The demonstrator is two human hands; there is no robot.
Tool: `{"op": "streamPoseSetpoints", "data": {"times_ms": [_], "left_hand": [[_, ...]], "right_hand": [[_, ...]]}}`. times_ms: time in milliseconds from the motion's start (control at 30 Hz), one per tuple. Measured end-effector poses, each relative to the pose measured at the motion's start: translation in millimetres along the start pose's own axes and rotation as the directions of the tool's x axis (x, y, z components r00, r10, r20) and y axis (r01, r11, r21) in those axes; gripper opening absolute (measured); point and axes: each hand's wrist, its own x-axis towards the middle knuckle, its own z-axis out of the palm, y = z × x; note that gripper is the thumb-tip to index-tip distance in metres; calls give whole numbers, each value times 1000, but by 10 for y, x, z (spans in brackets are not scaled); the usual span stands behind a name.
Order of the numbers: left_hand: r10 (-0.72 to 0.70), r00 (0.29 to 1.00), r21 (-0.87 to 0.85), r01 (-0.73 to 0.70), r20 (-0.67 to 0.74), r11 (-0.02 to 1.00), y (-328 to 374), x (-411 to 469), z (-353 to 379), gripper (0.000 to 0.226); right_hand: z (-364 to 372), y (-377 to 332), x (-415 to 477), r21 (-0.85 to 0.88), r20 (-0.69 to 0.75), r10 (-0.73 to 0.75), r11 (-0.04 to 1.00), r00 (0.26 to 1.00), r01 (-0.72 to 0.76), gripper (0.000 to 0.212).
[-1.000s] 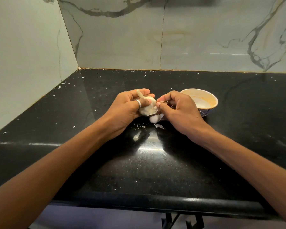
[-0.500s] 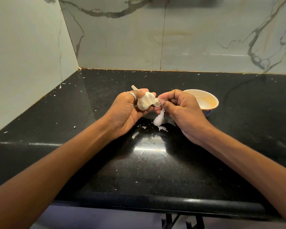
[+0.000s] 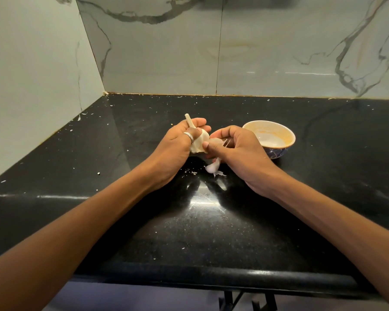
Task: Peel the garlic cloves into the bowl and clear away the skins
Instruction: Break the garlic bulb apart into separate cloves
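White garlic [image 3: 199, 143] sits above the tabletop [image 3: 133, 221], my left grip [image 3: 177, 144] curled round it; my right grip [image 3: 236, 151] pinches its side, skin [image 3: 212, 168] beneath. I judge short pulls along the clove, bulb held firm, will drop cloves cleanly into the bowl [image 3: 277, 152] nearby.

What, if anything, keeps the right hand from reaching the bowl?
Probably nothing, so yes. The bowl sits just beyond the right hand, with nothing between them. The hand is busy, though, pinching at the garlic bulb that the left hand holds, so it would have to let go first.
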Motion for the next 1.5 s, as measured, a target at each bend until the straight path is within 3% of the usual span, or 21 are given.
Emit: {"op": "streamPoseSetpoints", "data": {"times_ms": [133,267,567,733,933,1133,1333,1500], "left_hand": [[13,1000,52,-12,-17,999,7,-19,18,26],[6,999,62,-3,-49,998,30,-22,30,27],[-86,988,-90,75,-128,993,63,-3,31,28],[-121,983,-153,99,-138,983,88,-3,31,28],[-162,982,-195,141,-97,971,114,-5,-10,30],[-152,988,-242,139,-35,960,111,-7,-34,35],[-117,993,-240,113,-2,964,144,-50,-29,33],[-97,995,-183,97,10,978,126,-42,-28,33]], "right_hand": [[1,-3,-12,-27,-4,-22,999,1000,22,7],[-1,-16,-21,6,15,-34,999,999,34,12],[3,-4,-20,2,24,-67,998,997,67,11],[11,16,-15,-104,-2,-113,988,994,113,11],[3,23,-9,-353,-61,-189,923,980,156,4],[-6,5,-11,-403,-66,-229,897,971,184,19],[13,56,-15,-500,-36,-375,809,926,308,41],[16,82,-5,-513,-69,-440,785,895,347,33]]}}
